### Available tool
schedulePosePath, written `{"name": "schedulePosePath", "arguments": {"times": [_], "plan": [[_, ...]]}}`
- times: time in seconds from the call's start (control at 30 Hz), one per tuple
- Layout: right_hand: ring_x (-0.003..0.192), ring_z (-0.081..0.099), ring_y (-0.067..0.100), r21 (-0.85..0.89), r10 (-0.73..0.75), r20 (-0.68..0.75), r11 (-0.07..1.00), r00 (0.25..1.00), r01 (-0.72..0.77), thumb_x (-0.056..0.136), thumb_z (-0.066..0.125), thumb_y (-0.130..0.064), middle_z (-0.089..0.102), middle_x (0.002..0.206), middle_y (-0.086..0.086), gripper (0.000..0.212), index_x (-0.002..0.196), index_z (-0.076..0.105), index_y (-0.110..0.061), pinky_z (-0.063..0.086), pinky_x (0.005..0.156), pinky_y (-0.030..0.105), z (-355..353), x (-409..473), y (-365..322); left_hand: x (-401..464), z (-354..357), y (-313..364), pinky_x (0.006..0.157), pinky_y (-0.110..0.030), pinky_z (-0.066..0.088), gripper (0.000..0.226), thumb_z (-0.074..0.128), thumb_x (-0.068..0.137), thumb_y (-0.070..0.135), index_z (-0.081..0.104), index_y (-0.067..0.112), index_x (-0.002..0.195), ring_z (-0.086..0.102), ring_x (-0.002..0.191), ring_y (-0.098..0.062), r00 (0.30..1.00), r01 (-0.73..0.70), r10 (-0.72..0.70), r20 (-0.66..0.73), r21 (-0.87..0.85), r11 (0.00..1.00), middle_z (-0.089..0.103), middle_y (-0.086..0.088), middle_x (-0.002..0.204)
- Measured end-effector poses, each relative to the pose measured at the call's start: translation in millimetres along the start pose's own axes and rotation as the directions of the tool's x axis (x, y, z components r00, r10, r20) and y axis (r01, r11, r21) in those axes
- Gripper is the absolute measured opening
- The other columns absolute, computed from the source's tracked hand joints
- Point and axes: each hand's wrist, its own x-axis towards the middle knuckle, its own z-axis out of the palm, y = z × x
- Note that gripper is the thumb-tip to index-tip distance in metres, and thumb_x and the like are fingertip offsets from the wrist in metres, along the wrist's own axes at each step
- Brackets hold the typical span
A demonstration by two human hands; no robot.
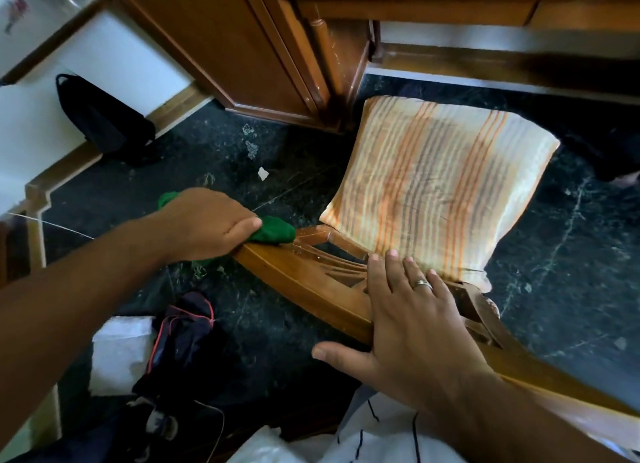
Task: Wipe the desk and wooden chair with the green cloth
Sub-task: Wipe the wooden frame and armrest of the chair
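The wooden chair's curved top rail [304, 282] runs from lower right up to the middle of the view. A striped orange and cream cushion [440, 185] lies on its seat. My left hand [204, 223] is shut on the green cloth [273, 232] and presses it onto the rail's left end. My right hand [412, 324], wearing a ring, lies flat over the rail with fingers spread onto the cushion's near edge. The wooden desk [415, 9] stands beyond the chair at the top.
Dark marbled floor [554, 272] surrounds the chair. A black bag [104, 119] leans on the white wall at left. Dark clothes [180, 341] and a white block [121, 351] lie at lower left. Scraps of litter [262, 173] lie on the floor.
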Motion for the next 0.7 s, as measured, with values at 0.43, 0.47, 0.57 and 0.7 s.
{"name": "schedulePosePath", "arguments": {"times": [0.43, 0.47, 0.57, 0.7], "plan": [[0.148, 0.019, 0.035, -0.006, -0.016, -0.088, 1.0, 0.996, 0.016, 0.058, 0.01, -0.104, 0.015, 0.161, 0.02, 0.138, 0.155, 0.008, -0.005, 0.019, 0.117, 0.055, 4, -1, -1, -2, 1, 14, 0.049, -0.035, 0.047, 0.077, 0.002, 0.098, 0.06, 0.061, 0.019, 0.069, 0.055, 0.051, -0.017, 0.976, -0.161, 0.153, -0.152, -0.042, 0.986, 0.057, 0.001, 0.058], [0.148, 0.017, 0.034, -0.003, -0.01, -0.088, 1.0, 0.996, 0.01, 0.057, 0.008, -0.104, 0.014, 0.162, 0.02, 0.139, 0.155, 0.005, -0.006, 0.017, 0.118, 0.055, 4, -1, -2, 3, 0, -5, 0.053, -0.034, 0.043, 0.078, 0.001, 0.094, 0.067, 0.056, 0.02, 0.062, 0.051, 0.05, -0.015, 0.994, -0.077, 0.071, -0.083, -0.072, 0.994, 0.052, 0.002, 0.055], [0.149, 0.012, 0.032, 0.013, -0.001, -0.095, 1.0, 0.995, 0.002, 0.056, 0.005, -0.104, 0.008, 0.163, 0.018, 0.138, 0.155, -0.007, -0.009, 0.013, 0.119, 0.052, 2, -1, -1, 30, -5, -9, 0.075, -0.037, 0.045, 0.067, 0.017, 0.091, 0.07, 0.065, 0.025, 0.077, 0.061, 0.075, -0.011, 0.949, 0.14, -0.116, 0.293, -0.063, 0.988, 0.065, 0.005, 0.08], [0.15, 0.011, 0.03, 0.047, -0.046, -0.173, 0.997, 0.984, 0.055, 0.063, 0.007, -0.1, 0.008, 0.163, 0.017, 0.13, 0.152, -0.016, -0.008, 0.013, 0.12, 0.051, -2, -5, 0, 47, -17, 65, 0.089, -0.039, 0.046, 0.082, 0.015, 0.075, 0.082, 0.067, 0.032, 0.115, 0.062, 0.104, -0.019, 0.866, 0.121, -0.088, 0.492, -0.036, 0.992, 0.067, 0.006, 0.114]]}}
